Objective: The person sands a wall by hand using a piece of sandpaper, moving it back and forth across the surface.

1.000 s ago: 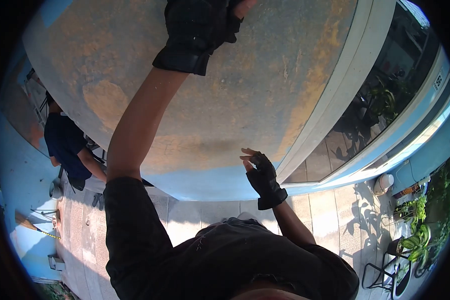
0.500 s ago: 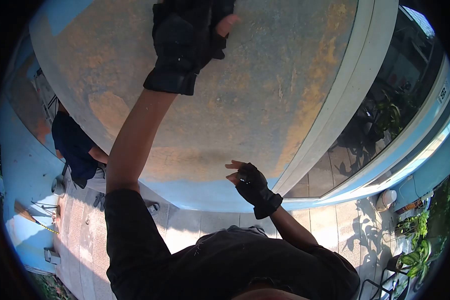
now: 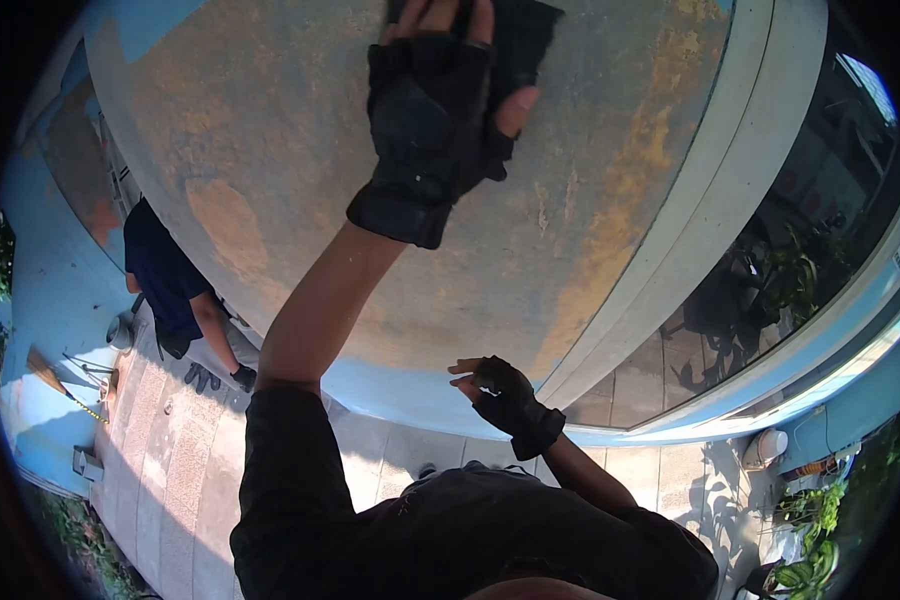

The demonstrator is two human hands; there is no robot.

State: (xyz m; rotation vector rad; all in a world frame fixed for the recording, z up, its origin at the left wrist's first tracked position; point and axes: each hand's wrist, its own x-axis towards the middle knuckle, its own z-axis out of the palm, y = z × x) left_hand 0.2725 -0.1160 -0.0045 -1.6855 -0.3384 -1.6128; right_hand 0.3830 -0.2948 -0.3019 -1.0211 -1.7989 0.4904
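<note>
My left hand (image 3: 432,125), in a black fingerless glove, is raised against the weathered wall (image 3: 310,150). It presses a dark flat sheet (image 3: 527,40) onto the surface, with the thumb beside the sheet's lower part and the fingertips near the top of the view. Lower down, my right hand (image 3: 508,395), gloved the same way, hangs in front of the wall's blue lower strip. Its bare fingers point left, slightly bent and apart, and nothing shows in them.
A co-worker in dark clothing (image 3: 170,280) bends down at the left, a gloved hand near the paving (image 3: 160,430). A broom (image 3: 48,370) leans further left. At right are a dark window (image 3: 760,270), a white bucket (image 3: 765,450) and plants (image 3: 815,510).
My left hand has moved right and slightly down in the view, and the dark sheet now shows. The co-worker's arm and gloved hand have come into sight. My right hand keeps nearly the same pose.
</note>
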